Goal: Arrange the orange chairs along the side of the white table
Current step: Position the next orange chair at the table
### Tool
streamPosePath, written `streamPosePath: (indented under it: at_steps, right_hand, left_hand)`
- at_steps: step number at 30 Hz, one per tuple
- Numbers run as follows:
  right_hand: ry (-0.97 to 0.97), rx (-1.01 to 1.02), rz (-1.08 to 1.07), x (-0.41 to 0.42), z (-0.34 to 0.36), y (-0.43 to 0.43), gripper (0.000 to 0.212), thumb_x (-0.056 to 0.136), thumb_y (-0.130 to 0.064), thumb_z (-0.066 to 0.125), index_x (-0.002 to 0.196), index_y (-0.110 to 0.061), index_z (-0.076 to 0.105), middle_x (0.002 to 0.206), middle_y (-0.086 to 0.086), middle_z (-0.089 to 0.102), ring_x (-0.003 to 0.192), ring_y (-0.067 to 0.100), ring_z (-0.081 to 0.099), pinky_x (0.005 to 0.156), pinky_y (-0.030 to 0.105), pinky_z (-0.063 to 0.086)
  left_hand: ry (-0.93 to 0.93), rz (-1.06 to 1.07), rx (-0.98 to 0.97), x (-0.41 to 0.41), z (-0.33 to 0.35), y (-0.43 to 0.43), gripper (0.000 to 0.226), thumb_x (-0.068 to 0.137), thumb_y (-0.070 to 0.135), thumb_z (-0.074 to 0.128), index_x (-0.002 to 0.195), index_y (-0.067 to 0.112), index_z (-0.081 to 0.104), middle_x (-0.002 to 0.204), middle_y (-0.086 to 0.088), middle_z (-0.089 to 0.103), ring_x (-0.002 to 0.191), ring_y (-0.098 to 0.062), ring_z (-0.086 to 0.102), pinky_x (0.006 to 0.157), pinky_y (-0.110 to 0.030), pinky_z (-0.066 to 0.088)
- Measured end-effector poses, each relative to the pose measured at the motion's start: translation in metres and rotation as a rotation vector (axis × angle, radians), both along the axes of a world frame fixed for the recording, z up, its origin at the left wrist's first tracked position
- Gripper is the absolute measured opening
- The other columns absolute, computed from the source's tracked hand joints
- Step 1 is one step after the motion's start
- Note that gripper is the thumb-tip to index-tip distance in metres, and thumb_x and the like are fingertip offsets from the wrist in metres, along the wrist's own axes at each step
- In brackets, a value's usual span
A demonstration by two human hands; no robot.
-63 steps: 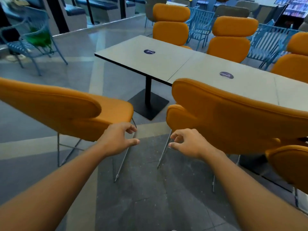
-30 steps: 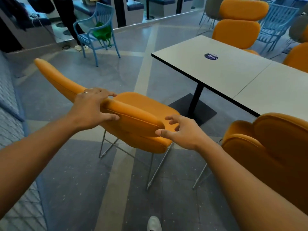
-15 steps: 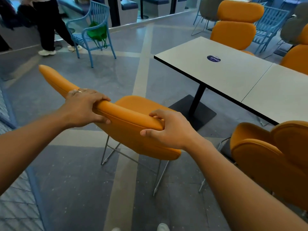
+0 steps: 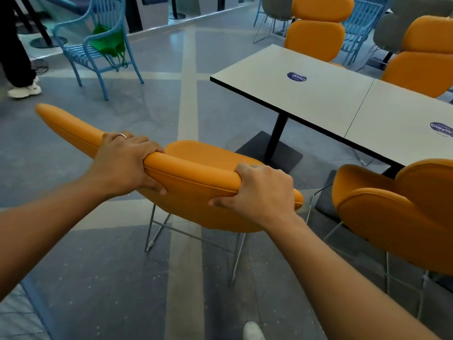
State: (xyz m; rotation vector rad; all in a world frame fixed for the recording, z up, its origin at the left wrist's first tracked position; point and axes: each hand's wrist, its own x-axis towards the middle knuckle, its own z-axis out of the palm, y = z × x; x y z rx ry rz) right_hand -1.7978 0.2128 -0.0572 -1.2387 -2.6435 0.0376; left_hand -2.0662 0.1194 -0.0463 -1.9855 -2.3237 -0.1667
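Observation:
An orange chair on thin metal legs stands in front of me, a little way off the near left corner of the white table. Both hands grip the top edge of its backrest: my left hand toward the left, my right hand near the right end. A second orange chair stands to the right, pushed against the table's near side. Two more orange chairs line the far side.
The table's black pedestal base sits on the floor just beyond the held chair. A blue metal chair with a green bag stands at the back left. A person's legs show at the far left. Grey and blue chairs fill the back right.
My hands went from hanging free between two chairs to the left chair's backrest; the left closed on it first, then the right. Another person walked left across the background.

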Motion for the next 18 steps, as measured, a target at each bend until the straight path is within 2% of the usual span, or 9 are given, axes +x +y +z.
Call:
streamPosePath:
  at_steps: [2, 4, 12, 15, 18]
  right_hand:
    - [-0.007, 0.022, -0.011, 0.0, -0.002, 0.003, 0.074, 0.061, -0.097, 0.045, 0.088, -0.03, 0.061, 0.077, -0.009, 0.062, 0.067, 0.013, 0.057, 0.063, 0.032, 0.051]
    - [0.003, 0.042, -0.008, 0.0, -0.003, 0.006, 0.075, 0.061, -0.097, 0.042, 0.087, -0.029, 0.062, 0.075, -0.009, 0.061, 0.065, 0.013, 0.057, 0.062, 0.032, 0.051]
    - [0.049, 0.088, -0.001, 0.009, -0.007, 0.021, 0.072, 0.061, -0.096, 0.046, 0.078, -0.028, 0.062, 0.069, -0.01, 0.059, 0.061, 0.014, 0.056, 0.059, 0.032, 0.049]
    - [0.033, 0.091, 0.005, 0.014, -0.007, 0.032, 0.074, 0.061, -0.098, 0.044, 0.081, -0.029, 0.064, 0.073, -0.011, 0.062, 0.064, 0.013, 0.058, 0.06, 0.032, 0.05]
    - [0.031, 0.081, 0.023, 0.021, -0.008, 0.047, 0.077, 0.061, -0.099, 0.043, 0.086, -0.03, 0.066, 0.077, -0.011, 0.065, 0.068, 0.013, 0.06, 0.064, 0.034, 0.052]
  left_hand:
    - [0.013, -0.021, 0.006, -0.001, 0.002, 0.005, 0.083, 0.044, 0.086, 0.052, 0.106, 0.032, 0.065, 0.1, 0.003, 0.067, 0.096, -0.029, 0.056, 0.09, -0.049, 0.036]
    - [0.023, -0.037, 0.015, -0.001, 0.004, 0.009, 0.084, 0.043, 0.086, 0.047, 0.103, 0.03, 0.066, 0.097, 0.001, 0.068, 0.093, -0.029, 0.057, 0.087, -0.049, 0.038]
    - [0.041, -0.071, 0.041, 0.007, 0.005, 0.02, 0.078, 0.041, 0.089, 0.047, 0.089, 0.03, 0.063, 0.085, 0.004, 0.064, 0.085, -0.026, 0.056, 0.081, -0.045, 0.038]
    - [0.037, -0.06, 0.055, 0.013, 0.004, 0.026, 0.08, 0.041, 0.09, 0.045, 0.089, 0.029, 0.064, 0.085, 0.004, 0.065, 0.086, -0.027, 0.056, 0.082, -0.046, 0.038]
    - [0.029, -0.031, 0.049, 0.022, 0.003, 0.034, 0.078, 0.039, 0.089, 0.051, 0.087, 0.029, 0.062, 0.086, 0.004, 0.064, 0.088, -0.026, 0.055, 0.083, -0.045, 0.037]
